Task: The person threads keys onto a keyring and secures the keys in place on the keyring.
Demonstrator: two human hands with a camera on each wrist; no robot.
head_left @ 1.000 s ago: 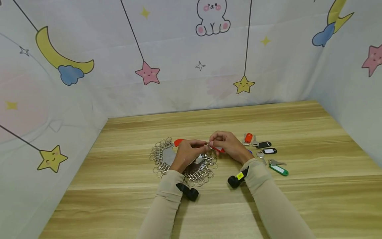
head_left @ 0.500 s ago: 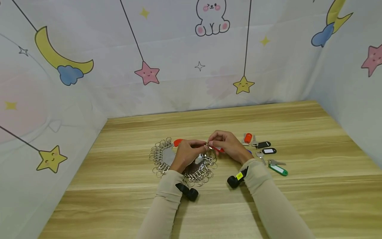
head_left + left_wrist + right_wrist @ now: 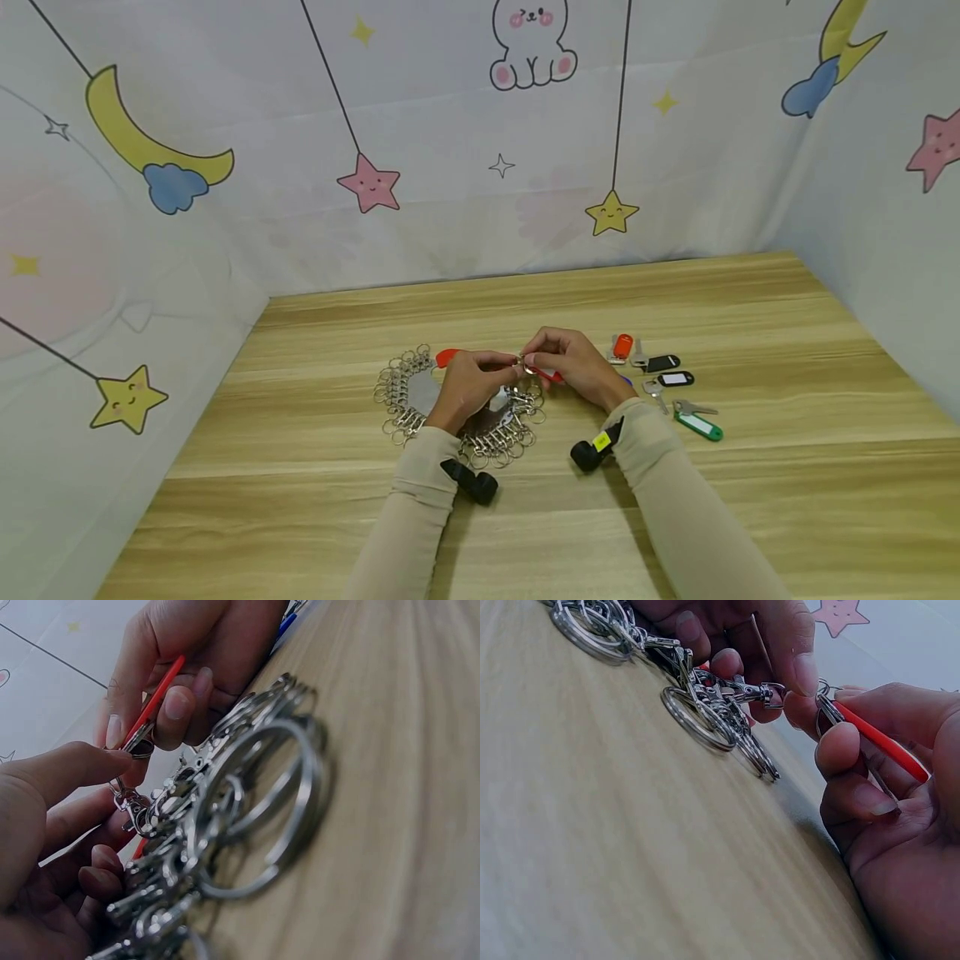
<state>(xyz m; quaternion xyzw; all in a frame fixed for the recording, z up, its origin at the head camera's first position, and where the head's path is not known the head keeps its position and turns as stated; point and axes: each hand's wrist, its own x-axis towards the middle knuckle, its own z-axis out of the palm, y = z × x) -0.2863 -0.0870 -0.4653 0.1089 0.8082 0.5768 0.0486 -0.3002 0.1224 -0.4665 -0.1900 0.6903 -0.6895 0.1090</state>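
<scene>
My right hand [image 3: 573, 365] pinches a red key tag [image 3: 885, 742] together with a key [image 3: 881, 782], both raised off the table. Facing it, my left hand [image 3: 474, 385] holds a small metal ring [image 3: 824, 688] between thumb and forefinger, against the tag's ring end. A swivel clasp [image 3: 133, 808] sits just under the left fingertips. Whether the rings are linked is hidden by the fingers. Below the left hand lies a silver metal plate [image 3: 425, 392], its edge crowded with clasps and split rings [image 3: 289, 817]. The left hand and forearm cover part of it.
Right of the hands lie tagged keys: an orange-red tag [image 3: 623, 346], black tags [image 3: 663, 363] and a green tag [image 3: 699, 426]. A blue tag [image 3: 627, 380] is partly behind the right wrist. A flat red piece [image 3: 447, 357] lies beyond the plate. A printed curtain [image 3: 450, 242] backs the table.
</scene>
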